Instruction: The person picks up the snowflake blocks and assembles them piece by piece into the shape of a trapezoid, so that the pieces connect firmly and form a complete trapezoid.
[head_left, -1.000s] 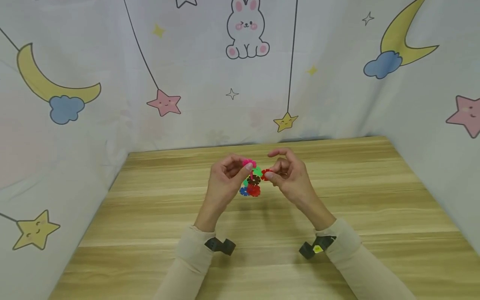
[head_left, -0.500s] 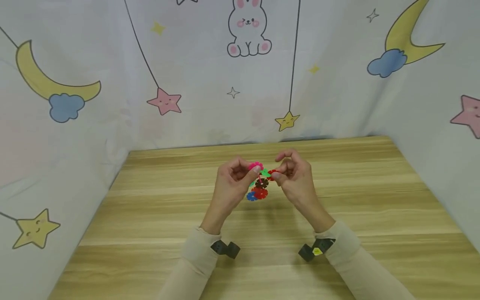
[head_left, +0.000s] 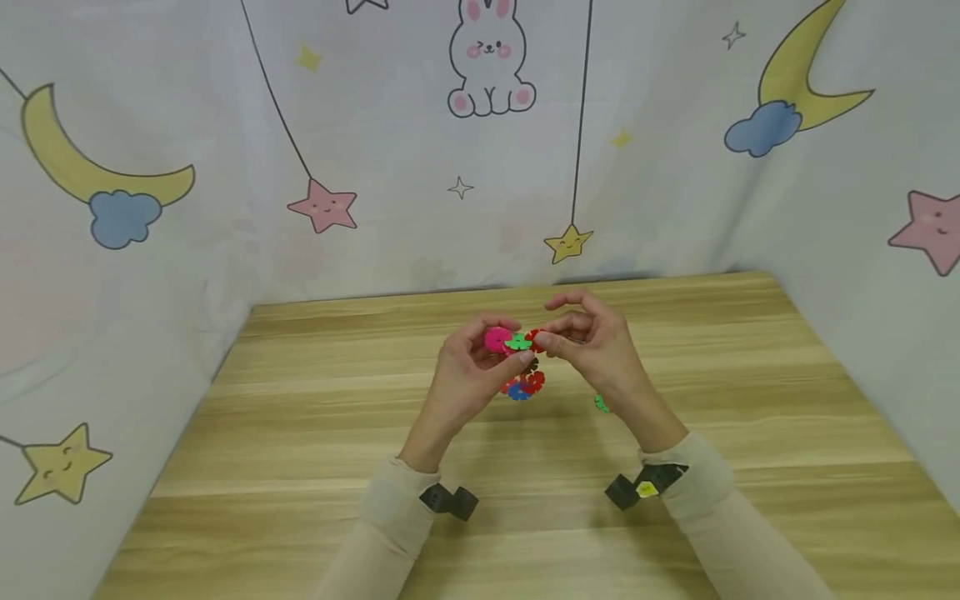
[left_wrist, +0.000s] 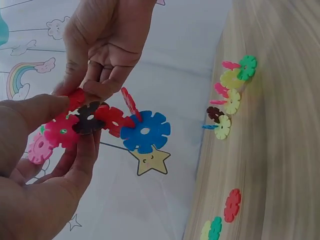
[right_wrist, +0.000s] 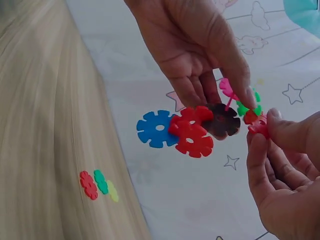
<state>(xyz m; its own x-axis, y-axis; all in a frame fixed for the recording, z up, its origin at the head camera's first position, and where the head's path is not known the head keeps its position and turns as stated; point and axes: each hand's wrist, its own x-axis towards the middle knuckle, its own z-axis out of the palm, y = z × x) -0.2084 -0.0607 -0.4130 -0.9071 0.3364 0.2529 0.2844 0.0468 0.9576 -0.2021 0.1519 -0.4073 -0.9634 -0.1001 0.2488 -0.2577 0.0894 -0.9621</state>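
Note:
Both hands hold up a joined cluster of plastic snowflake discs above the table. My left hand (head_left: 472, 375) grips the cluster by its pink disc (head_left: 497, 340) and green disc (head_left: 517, 342). Between thumb and fingers, my right hand (head_left: 603, 354) pinches a red disc (head_left: 536, 340) at the cluster's right side, touching the green one. Below hang a dark brown disc (right_wrist: 223, 120), red discs (right_wrist: 194, 140) and a blue disc (left_wrist: 145, 131), slotted together. Fingers partly cover the joint between the pinched red disc and the green disc.
On the wooden table (head_left: 300, 467), the left wrist view shows several discs, among them a green one (left_wrist: 247, 67), a pale yellow one (left_wrist: 222, 127) and a red one (left_wrist: 232, 205). A green disc (head_left: 602, 403) lies beside the right forearm. A printed curtain (head_left: 405, 150) surrounds the table.
The cluster has turned in the left hand, so the pink disc now faces the head camera more fully. The right hand still pinches the red disc. A green disc on the table has come into view.

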